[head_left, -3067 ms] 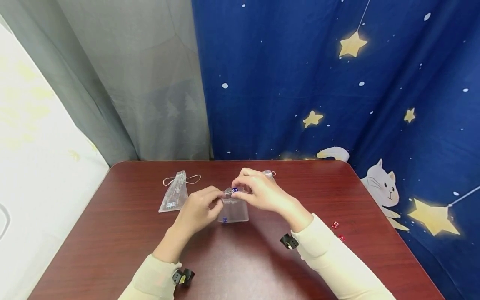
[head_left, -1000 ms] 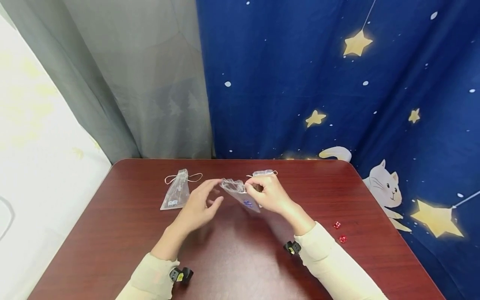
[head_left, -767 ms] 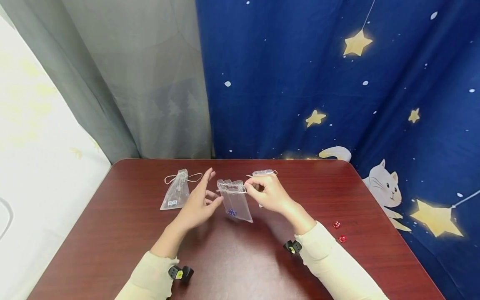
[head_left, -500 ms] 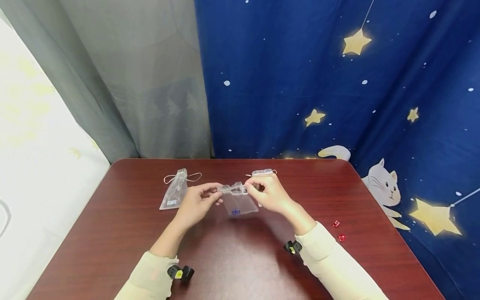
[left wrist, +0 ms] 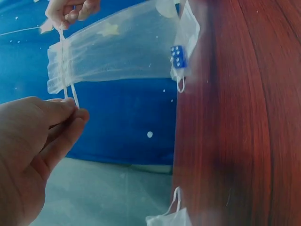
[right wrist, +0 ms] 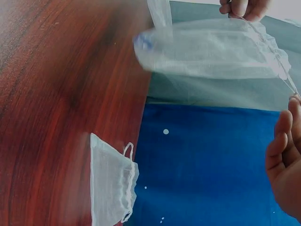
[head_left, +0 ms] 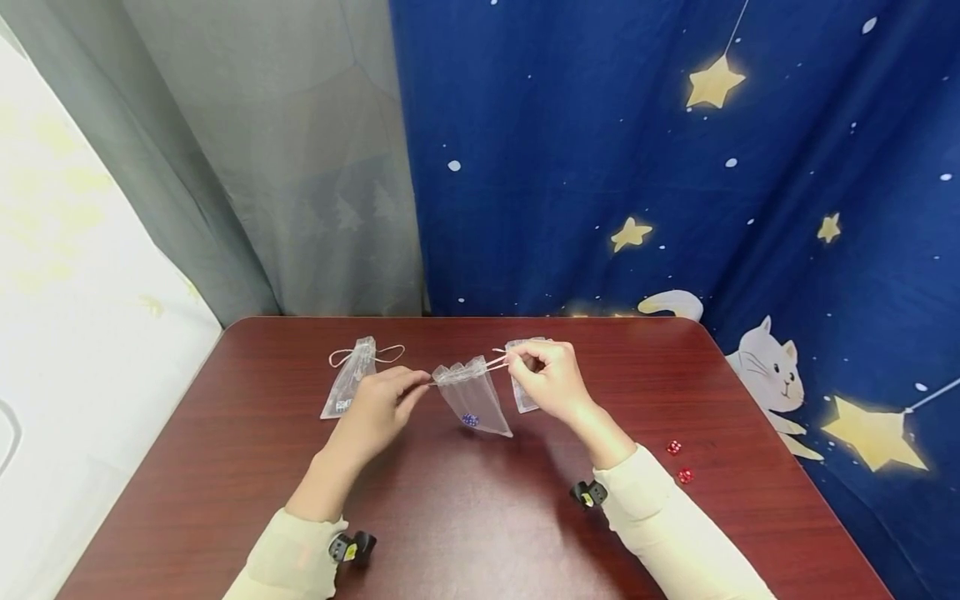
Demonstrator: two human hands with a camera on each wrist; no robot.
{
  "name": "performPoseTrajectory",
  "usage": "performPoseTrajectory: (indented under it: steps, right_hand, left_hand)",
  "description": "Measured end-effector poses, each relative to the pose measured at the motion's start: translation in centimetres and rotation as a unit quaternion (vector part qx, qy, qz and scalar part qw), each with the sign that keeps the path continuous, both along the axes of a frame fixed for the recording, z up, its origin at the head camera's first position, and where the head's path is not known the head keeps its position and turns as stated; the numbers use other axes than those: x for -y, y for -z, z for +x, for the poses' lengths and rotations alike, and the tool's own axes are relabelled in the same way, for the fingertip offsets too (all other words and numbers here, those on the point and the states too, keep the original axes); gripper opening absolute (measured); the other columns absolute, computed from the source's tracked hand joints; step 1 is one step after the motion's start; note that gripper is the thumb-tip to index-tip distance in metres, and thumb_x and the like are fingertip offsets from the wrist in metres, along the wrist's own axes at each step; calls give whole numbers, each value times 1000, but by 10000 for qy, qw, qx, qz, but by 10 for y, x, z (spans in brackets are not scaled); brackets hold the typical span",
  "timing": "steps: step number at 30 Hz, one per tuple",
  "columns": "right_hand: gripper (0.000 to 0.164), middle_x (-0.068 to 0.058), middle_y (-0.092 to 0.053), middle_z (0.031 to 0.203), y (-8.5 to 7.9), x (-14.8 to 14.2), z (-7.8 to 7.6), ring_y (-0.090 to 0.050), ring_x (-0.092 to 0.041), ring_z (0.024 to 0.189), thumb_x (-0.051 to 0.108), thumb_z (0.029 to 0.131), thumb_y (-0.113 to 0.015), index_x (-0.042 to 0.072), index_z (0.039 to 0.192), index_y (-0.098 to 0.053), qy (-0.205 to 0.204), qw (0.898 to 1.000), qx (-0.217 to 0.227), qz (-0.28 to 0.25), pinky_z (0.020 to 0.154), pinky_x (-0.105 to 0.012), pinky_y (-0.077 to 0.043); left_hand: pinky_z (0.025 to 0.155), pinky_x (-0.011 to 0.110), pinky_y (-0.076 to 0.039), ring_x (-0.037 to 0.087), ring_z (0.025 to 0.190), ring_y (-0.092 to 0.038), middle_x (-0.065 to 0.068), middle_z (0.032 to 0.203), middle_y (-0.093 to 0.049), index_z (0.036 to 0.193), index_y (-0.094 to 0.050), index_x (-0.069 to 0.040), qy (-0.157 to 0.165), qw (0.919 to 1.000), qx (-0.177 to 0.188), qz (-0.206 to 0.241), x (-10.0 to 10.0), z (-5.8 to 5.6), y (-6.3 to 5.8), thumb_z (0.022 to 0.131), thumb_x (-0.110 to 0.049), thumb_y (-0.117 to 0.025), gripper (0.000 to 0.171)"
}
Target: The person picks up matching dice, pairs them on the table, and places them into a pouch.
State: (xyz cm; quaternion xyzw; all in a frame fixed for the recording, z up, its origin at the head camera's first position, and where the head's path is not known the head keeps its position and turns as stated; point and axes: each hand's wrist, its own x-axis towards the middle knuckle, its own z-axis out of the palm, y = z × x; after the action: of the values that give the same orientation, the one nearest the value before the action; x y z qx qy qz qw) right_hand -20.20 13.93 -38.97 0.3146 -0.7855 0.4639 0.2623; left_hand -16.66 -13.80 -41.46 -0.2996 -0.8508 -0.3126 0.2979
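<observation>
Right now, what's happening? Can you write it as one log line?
Left hand: pinches drawstring | Right hand: pinches drawstring | Sheer bag: between hands, blue dice inside | Red dice: on table

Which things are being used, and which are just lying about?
In use:
sheer white fabric drawstring bag
its thin white strings
blue, white-dotted cube dice inside

Apparently lying about:
two shiny red cube dice
two other sheer white drawstring bags

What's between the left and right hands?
The sheer bag, blue dice inside, hangs by its drawstring between left hand and right hand; head view shows it.
</observation>
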Motion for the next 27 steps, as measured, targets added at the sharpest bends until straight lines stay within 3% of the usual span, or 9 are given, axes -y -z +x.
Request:
performPoseTrajectory:
  steps: [6, 13, 17, 22, 27]
  right_hand:
    - [15, 9, -49, 52, 6, 0, -2, -44, -5, 50, 3, 74, -65, 12, 62, -67, 420, 9990, 78, -130, 48, -16, -34]
    - [17, 8, -50, 51, 17, 6, -12, -47, -8, 52, 5, 72, -67, 13, 57, -62, 735, 9964, 422, 81, 49, -19, -35]
    - [14, 7, -56, 54, 21, 15, -23, -52, -10, 54, 6, 78, -65, 10, 64, -69, 800, 9890, 1179, 396, 52, -22, -39]
    - [17, -5, -65, 64, 28, 29, -37, -58, -13, 48, 10, 91, -62, 7, 83, -76, 654, 9627, 2582, 477, 47, -21, -45]
    - [20, -21, -70, 77, 34, 40, -46, -57, -12, 46, 13, 96, -60, 6, 88, -77, 538, 9557, 2865, 409, 47, -23, -47]
  left_hand:
    - [67, 36, -58, 19, 73, -68, 5, 83, -71, 94, -75, -1, -304, 9971, -400, -569, 14, 7, -6, 81, 5, -74, 14]
    - [60, 33, -55, 17, 66, -64, 3, 82, -71, 88, -74, -4, -571, 9964, -390, -482, 29, 13, -10, 76, 7, -72, 16]
    - [60, 34, -56, 19, 68, -66, 5, 84, -73, 88, -74, -3, -570, 9972, -293, -393, 33, 12, -7, 75, 9, -73, 17]
    - [59, 35, -57, 18, 67, -66, 8, 83, -72, 86, -75, -1, -724, 9968, -202, -271, 35, 11, -3, 76, 8, -73, 13]
    - [63, 38, -57, 22, 69, -68, 9, 83, -72, 88, -75, -2, -1085, 9934, -291, -211, 36, 6, -5, 77, 8, -74, 14]
